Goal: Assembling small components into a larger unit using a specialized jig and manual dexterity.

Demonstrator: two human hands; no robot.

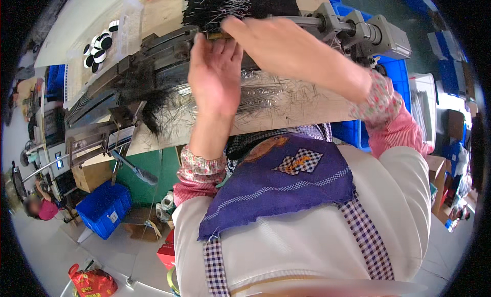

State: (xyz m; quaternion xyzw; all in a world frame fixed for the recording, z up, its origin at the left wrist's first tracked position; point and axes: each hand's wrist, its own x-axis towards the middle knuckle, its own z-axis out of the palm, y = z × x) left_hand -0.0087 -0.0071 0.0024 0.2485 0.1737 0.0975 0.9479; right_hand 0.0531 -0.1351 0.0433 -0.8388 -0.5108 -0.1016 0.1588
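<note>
purple checked-trim cloth apron (286, 184) hangs closest; beyond it, left hand (215, 74) reaches up with fingers loosely spread beside a small brass-coloured bar (219, 36); right hand (279, 44) pinches that bar, lying crosswise under black bristle tufts (230, 3); right nearer.

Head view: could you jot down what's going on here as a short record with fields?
Setting: workshop bench with a grey metal machine
Left hand: raised at the machine, fingers up, grip unclear
Right hand: reaching across, fingertips on a small brass-coloured part
On bench: loose thin wires, a dark fibre tuft
Above: black bundle with wire pins
Nearby: black and white discs, blue crate
</note>
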